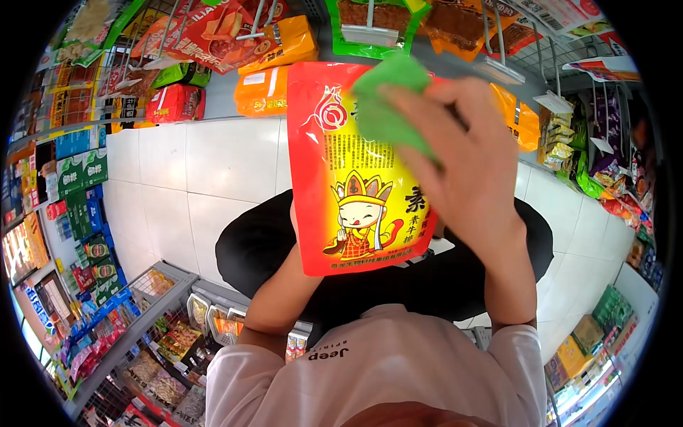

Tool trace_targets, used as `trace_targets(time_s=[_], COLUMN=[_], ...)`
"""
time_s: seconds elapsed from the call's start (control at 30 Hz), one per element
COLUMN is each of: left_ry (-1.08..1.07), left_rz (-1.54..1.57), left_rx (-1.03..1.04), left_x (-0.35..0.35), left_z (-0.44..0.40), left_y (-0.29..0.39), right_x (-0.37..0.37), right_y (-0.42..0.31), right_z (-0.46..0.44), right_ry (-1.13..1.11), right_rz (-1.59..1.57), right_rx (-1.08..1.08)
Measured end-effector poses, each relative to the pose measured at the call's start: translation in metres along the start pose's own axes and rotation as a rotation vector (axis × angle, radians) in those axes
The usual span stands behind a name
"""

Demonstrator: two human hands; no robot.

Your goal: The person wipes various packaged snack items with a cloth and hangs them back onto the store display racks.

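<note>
A large red and yellow snack packet [361,213] with a cartoon figure faces up in front of my chest. My left hand [294,219] is behind its left edge, mostly hidden by the packet, with the forearm showing below. Over the packet's upper right part, my right hand [466,146] presses a green cloth [395,99] between its fingers and the printed surface. The right hand is slightly blurred.
Hanging packets [373,25] and metal hooks line the rack beyond my hands. Orange packs [262,91] lie on its shelf edge. Stocked shelves [167,341] stand at lower left, with boxes [590,334] at lower right.
</note>
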State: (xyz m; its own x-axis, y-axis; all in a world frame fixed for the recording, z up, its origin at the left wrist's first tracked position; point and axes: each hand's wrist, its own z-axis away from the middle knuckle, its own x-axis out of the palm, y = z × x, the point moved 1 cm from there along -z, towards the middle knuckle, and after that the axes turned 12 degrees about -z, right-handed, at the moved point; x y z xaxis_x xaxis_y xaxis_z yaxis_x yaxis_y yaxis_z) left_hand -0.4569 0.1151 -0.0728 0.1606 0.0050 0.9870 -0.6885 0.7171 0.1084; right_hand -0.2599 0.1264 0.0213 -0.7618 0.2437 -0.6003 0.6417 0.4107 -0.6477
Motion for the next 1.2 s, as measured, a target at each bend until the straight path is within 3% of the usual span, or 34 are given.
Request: trace_targets(time_s=[0.13, 0.23, 0.37, 0.5, 0.57, 0.67, 0.77, 0.9, 0.97, 1.2], left_ry=[0.0, -0.001, 0.005, 0.004, 0.006, 0.009, 0.01, 0.011, 0.018, 0.018], left_rz=[-0.024, -0.04, -0.05, -0.059, -0.069, -0.074, -0.087, -0.104, -0.103, -0.118], left_rx=[0.023, 0.036, 0.034, 0.048, 0.053, 0.054, 0.057, 0.055, 0.059, 0.038], left_x=[0.001, 0.002, 0.003, 0.002, 0.003, 0.004, 0.006, 0.008, 0.008, 0.007], left_z=[0.0, 0.0, -0.002, -0.002, -0.001, 0.001, 0.002, 0.003, 0.004, 0.003], left_y=[0.003, 0.003, 0.004, 0.005, 0.006, 0.006, 0.008, 0.009, 0.009, 0.009], right_x=[0.0, 0.009, 0.002, 0.001, 0.005, 0.002, -0.009, -0.011, -0.004, -0.011], right_y=[0.008, -0.006, 0.005, 0.001, -0.008, -0.006, 0.014, -0.004, -0.011, 0.02], right_z=[-0.001, 0.004, -0.003, 0.0, 0.003, 0.003, -0.003, 0.001, 0.004, -0.001], right_ry=[0.043, -0.063, 0.059, 0.017, -0.032, 0.008, 0.102, 0.031, -0.013, 0.162], right_rz=[0.063, 0.061, 0.044, 0.023, 0.058, 0.078, 0.068, 0.099, 0.09, 0.013], right_rx=[-0.02, -0.134, -0.004, 0.006, -0.172, -0.204, 0.003, -0.033, -0.195, 0.005])
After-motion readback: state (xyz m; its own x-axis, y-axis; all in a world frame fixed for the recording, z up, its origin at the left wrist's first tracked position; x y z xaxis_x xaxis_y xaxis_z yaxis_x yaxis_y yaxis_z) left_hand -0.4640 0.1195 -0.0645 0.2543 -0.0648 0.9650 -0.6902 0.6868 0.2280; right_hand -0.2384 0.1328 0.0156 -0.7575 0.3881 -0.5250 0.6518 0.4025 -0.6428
